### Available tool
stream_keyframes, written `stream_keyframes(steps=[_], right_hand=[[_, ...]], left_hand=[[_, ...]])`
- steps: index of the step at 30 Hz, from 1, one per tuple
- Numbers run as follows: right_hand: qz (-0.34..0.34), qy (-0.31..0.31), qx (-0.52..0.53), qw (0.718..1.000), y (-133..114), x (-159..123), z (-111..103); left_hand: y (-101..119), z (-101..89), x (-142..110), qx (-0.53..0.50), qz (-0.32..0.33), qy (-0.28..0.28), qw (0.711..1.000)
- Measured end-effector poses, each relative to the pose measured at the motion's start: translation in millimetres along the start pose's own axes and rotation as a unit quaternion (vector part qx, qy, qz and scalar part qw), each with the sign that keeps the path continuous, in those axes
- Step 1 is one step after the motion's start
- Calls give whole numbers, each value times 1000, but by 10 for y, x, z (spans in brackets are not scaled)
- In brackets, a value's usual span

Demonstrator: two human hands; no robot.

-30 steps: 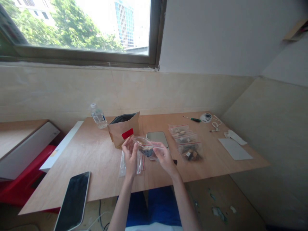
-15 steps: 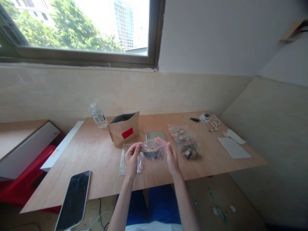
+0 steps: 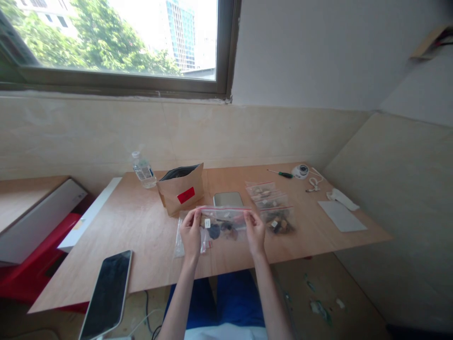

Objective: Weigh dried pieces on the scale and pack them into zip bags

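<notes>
A clear zip bag (image 3: 226, 222) with a red seal strip hangs stretched between my hands, dark pieces and a small white label inside it. My left hand (image 3: 191, 231) pinches its upper left corner; my right hand (image 3: 255, 230) pinches the upper right one. The bag's mouth lies flat and straight along the top. Behind it rests a pale flat device (image 3: 228, 199), partly hidden by the bag. Other clear plastic bags (image 3: 179, 243) lie under and beside my left hand. Right of my right hand, several filled zip bags (image 3: 279, 221) overlap in a column.
A kraft paper pouch (image 3: 181, 189) stands open behind my left hand, near a water bottle (image 3: 144, 171). A large tablet (image 3: 108, 293) overhangs the front left edge. At the back right are a screwdriver (image 3: 285, 174), a white dome camera (image 3: 300, 171) and a white sheet (image 3: 341, 216).
The bag's mouth was gaping and slack; now its edges lie together, pulled taut and straight. My hands have moved slightly apart, and the bag's front with its label faces me.
</notes>
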State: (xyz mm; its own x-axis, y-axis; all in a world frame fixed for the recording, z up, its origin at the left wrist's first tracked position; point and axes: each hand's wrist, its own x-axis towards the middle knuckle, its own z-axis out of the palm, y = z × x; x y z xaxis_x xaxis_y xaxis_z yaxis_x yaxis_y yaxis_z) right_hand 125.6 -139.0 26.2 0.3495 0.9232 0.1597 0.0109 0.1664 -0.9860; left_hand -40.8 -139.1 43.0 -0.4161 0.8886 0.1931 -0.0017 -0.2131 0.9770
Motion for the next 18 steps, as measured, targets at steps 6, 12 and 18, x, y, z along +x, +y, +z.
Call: stream_keyframes(steps=[6,12,18], right_hand=[[3,110,29,994,27,14,-6],[-2,44,-5,999,12,20,-79],[-63,-40,-42,996,-83,-21,-80]], left_hand=[[-33,-13,2,-40,-39,-108,993],[19,-70,0,-25,-13,-86,996],[207,-57,-28,37,46,-131,990]])
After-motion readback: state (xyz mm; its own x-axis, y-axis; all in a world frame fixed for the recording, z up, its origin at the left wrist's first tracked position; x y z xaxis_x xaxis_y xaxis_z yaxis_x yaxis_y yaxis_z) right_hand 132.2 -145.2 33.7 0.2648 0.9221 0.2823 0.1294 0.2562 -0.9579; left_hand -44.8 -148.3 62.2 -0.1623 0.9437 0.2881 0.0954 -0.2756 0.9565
